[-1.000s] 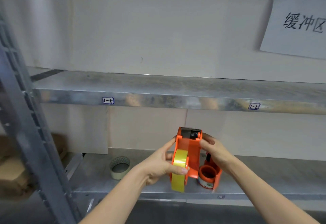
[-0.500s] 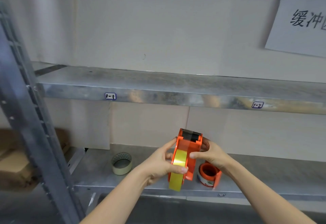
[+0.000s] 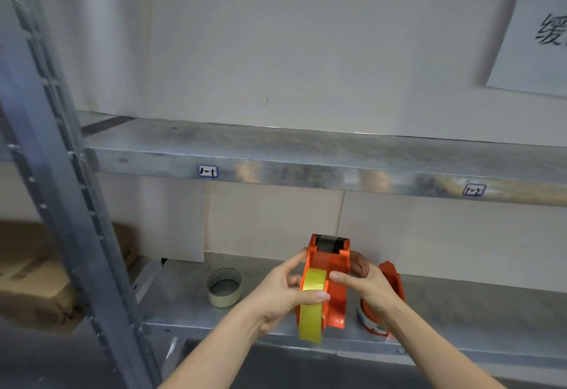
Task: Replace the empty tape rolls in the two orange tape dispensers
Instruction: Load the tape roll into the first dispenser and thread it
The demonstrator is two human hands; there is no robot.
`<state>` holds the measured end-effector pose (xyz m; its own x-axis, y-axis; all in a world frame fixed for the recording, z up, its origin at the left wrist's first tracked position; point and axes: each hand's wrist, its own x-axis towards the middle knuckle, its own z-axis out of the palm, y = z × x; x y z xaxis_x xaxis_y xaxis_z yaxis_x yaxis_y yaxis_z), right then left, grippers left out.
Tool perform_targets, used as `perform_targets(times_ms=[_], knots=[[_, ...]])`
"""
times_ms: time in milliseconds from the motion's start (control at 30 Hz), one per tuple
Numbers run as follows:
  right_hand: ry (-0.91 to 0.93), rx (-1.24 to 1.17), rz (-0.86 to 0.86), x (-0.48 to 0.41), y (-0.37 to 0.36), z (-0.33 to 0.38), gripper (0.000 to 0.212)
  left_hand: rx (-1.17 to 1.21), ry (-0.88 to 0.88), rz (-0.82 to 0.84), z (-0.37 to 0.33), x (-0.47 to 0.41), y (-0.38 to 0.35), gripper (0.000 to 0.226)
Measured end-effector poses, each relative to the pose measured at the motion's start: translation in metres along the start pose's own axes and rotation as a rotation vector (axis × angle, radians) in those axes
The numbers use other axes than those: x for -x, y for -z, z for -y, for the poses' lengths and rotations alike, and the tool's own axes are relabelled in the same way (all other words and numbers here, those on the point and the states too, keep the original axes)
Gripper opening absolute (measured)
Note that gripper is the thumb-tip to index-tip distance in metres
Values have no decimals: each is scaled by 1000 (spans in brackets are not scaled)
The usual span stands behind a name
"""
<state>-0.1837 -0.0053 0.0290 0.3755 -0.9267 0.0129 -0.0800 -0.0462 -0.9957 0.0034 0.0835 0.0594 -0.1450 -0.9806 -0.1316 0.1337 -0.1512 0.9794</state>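
I hold an orange tape dispenser [image 3: 333, 269] upright above the lower shelf's front edge, its black cutter end up. A yellow tape roll [image 3: 311, 306] sits against its left side, and my left hand [image 3: 285, 292] grips that roll with the thumb across its rim. My right hand [image 3: 368, 289] holds the dispenser's right side, with the thumb pressed on the orange body. Behind my right hand a second orange dispenser [image 3: 389, 284] stands on the shelf, partly hidden. An empty pale cardboard tape core [image 3: 224, 287] rests on the shelf to the left.
The lower metal shelf [image 3: 460, 312] runs across the view, and an upper shelf [image 3: 306, 155] hangs above it. A slanted metal upright [image 3: 61, 189] stands at left, with cardboard boxes [image 3: 30, 272] behind it. A paper sign [image 3: 540, 39] hangs on the wall.
My right hand slid from the dispenser's top down to its right side, thumb now on the body. The dispenser with the yellow roll has stayed in about the same place.
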Motion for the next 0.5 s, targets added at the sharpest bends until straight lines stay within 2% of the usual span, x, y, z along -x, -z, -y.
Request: perform_targets(times_ms=[200, 500], knots=[[-82, 17, 64, 0, 2, -6, 87, -30, 34, -15, 7, 0, -1, 85], [-199, 104, 124, -7, -10, -5, 87, -43, 102, -38, 19, -7, 2, 64]])
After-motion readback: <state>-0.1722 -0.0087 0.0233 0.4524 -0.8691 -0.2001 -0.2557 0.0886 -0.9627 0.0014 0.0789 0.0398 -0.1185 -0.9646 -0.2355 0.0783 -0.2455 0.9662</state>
